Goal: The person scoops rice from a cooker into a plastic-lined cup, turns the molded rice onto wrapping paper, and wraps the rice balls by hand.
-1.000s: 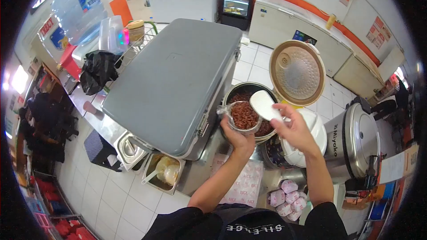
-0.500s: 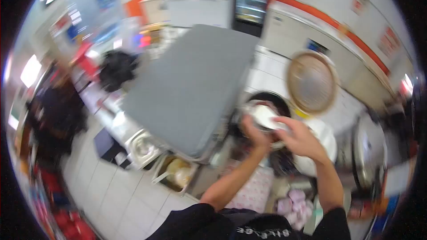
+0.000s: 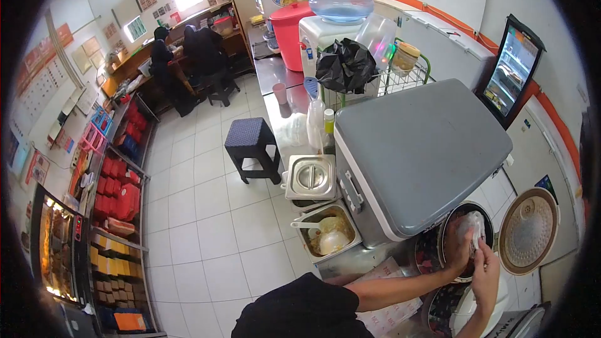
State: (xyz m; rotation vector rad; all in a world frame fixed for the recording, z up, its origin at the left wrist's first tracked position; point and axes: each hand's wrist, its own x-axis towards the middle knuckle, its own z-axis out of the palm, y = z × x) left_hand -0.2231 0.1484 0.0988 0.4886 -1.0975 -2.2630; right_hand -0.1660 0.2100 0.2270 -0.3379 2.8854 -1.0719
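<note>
At the lower right, my left hand (image 3: 460,251) reaches into the mouth of a dark round pot (image 3: 446,228), its fingers against a crinkled, clear plastic bag (image 3: 474,224). Close beside it, my right hand (image 3: 485,275) pinches the near edge of the same bag. What the bag contains cannot be made out. Just right of the pot stands a tan round lid (image 3: 529,230), tilted up. A second dark pot (image 3: 438,310) with a white lid (image 3: 488,307) sits below my forearms.
A large grey cooler box (image 3: 419,156) stands left of the pot. Steel food pans (image 3: 311,176), a bottle (image 3: 328,128) and a water dispenser (image 3: 325,34) line the counter. A dark stool (image 3: 251,144) is on the tiled floor. Two people (image 3: 200,50) are at the far desk.
The view has swung left and up, so the hands now appear farther right. Both hands stay over the pot; the blurred white item between them now shows as crinkled clear plastic.
</note>
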